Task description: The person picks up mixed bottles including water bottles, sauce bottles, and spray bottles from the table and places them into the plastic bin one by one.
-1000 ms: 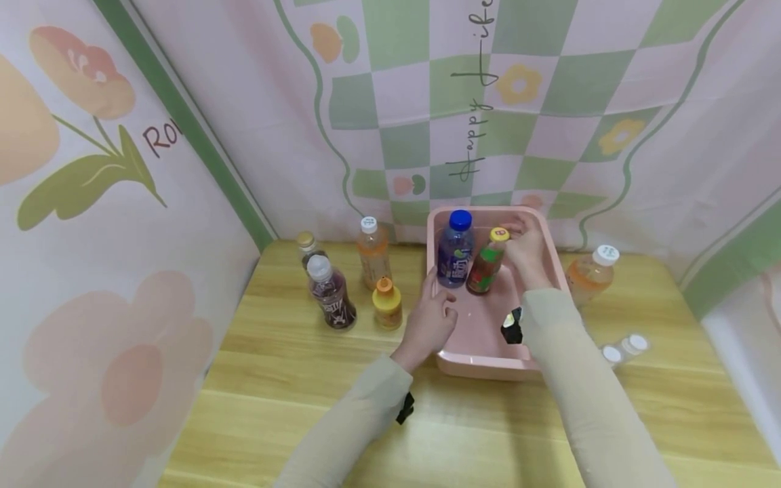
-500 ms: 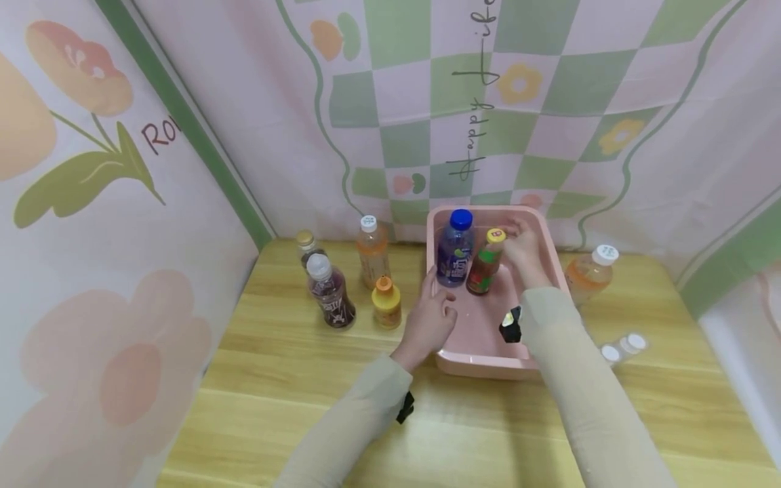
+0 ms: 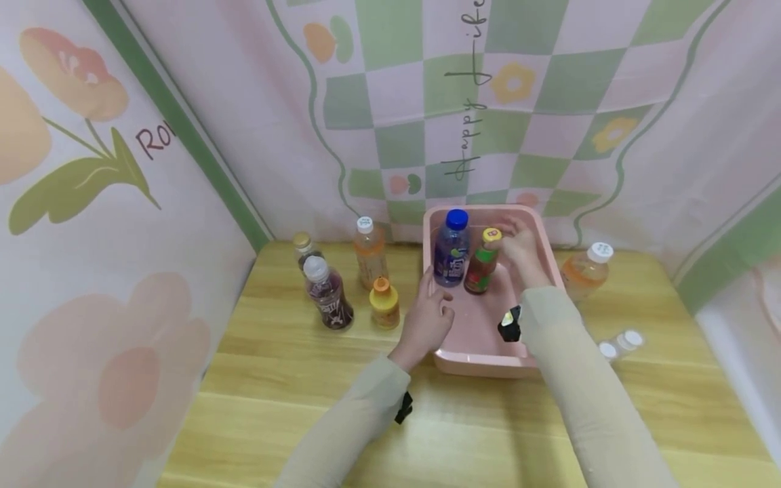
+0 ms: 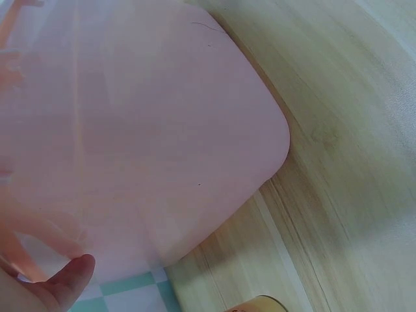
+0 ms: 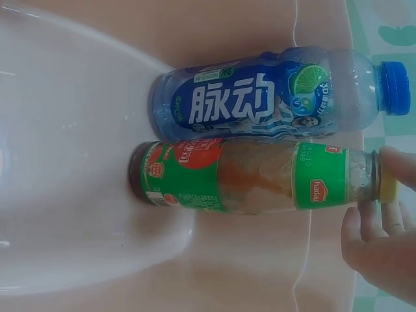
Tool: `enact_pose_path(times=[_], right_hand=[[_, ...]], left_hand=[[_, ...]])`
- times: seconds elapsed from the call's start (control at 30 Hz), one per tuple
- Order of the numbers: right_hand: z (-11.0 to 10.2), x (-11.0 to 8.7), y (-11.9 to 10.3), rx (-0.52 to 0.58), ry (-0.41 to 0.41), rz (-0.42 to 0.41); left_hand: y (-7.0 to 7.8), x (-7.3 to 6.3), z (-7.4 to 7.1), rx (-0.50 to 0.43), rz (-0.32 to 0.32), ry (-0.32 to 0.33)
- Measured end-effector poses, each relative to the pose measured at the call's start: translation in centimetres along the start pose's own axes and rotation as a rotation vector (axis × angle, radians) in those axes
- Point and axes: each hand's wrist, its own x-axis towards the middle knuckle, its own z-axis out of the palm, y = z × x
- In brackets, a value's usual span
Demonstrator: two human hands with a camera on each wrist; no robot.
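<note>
A pink plastic tub (image 3: 482,369) stands on the table. Upright at its back left is a clear drink bottle (image 5: 240,97) with a blue label and blue cap. Close beside it, a slim glass bottle (image 5: 253,179) with green labels and a yellow cap stands on the tub's floor, leaning slightly. My right hand (image 3: 518,247) pinches this bottle at its cap and neck. My left hand (image 3: 425,322) holds the tub's left rim; in the left wrist view one fingertip (image 4: 78,270) lies by the outer wall.
Left of the tub stand an orange drink bottle (image 3: 370,261), a yellow bottle (image 3: 385,312), a dark purple drink bottle (image 3: 331,301) and a gold-capped bottle (image 3: 305,249). To the right are another orange drink bottle (image 3: 586,274) and small white-capped bottles (image 3: 625,342). A patterned curtain (image 3: 403,135) hangs behind.
The glass bottle's top has tipped slightly left, toward the blue-capped bottle, along with my right hand. My left hand stays at the tub's rim. The head view has shifted a little.
</note>
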Motion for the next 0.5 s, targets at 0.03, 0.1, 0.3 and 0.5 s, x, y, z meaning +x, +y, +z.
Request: enact_pose_path(times=[0.03,0.1,0.3,0.5], right_hand=[[0.0,-0.1,0.0,0.001,0.000,-0.001],[0.0,-0.2,-0.1,0.008,-0.005,-0.003],[-0.6,-0.4,-0.3,0.043,-0.032,-0.014],[-1.8,-0.9,-1.5,0.101,-0.015,-0.118]], left_hand=[[0.0,0.0,0.0,0.002,-0.003,-0.001],[0.0,0.0,0.0,0.000,-0.005,-0.002],[0.1,-0.1,0.1,-0.002,0.010,0.004],[0.0,-0.1,0.1,-0.002,0.012,0.014]])
